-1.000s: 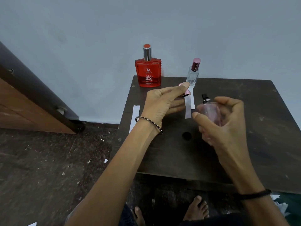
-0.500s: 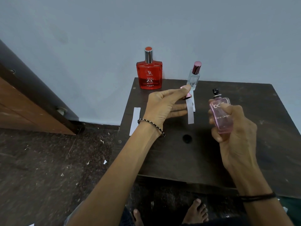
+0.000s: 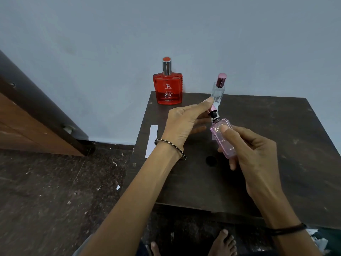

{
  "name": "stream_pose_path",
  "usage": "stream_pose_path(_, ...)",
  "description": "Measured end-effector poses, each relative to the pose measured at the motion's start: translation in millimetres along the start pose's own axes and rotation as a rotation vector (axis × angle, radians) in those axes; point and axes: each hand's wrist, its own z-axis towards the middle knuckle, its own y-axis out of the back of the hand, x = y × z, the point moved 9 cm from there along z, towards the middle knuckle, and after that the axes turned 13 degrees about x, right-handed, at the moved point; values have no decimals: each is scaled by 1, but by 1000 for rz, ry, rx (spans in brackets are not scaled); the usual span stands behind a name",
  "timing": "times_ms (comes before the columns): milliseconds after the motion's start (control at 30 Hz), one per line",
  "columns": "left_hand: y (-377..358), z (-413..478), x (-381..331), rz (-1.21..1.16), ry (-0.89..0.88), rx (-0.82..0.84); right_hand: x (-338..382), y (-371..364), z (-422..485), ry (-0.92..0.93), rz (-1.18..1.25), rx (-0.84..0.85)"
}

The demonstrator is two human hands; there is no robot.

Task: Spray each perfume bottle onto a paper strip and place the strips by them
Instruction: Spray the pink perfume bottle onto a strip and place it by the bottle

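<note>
My right hand (image 3: 252, 145) grips a small pink perfume bottle (image 3: 222, 137), tilted so its black nozzle points up and left. My left hand (image 3: 184, 124) pinches the bottle's pink cap (image 3: 213, 108) right above that nozzle. A red perfume bottle (image 3: 167, 87) with a silver cap stands at the table's far left corner. A slim clear bottle (image 3: 218, 91) with a dark pink cap stands to its right. One white paper strip (image 3: 152, 140) lies over the table's left edge. Another strip lies near the clear bottle, mostly hidden behind my hands.
The dark wooden table (image 3: 286, 145) has a round hole (image 3: 211, 160) near its middle and stands against a pale blue wall. A wooden door (image 3: 36, 117) is at the left. The dark floor holds small paper scraps. My bare feet (image 3: 221, 242) show below the table's front edge.
My right hand has swung the pink bottle up and left, bringing its nozzle under the cap held in my left hand. My left hand has barely moved.
</note>
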Motion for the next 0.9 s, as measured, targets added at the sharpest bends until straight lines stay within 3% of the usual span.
stream_pose_path(367,-13,4,4,23,-28,74,-1,-3,4,25,232,21)
stream_pose_path(900,-39,-3,3,6,-51,116,-4,24,1,26,245,2)
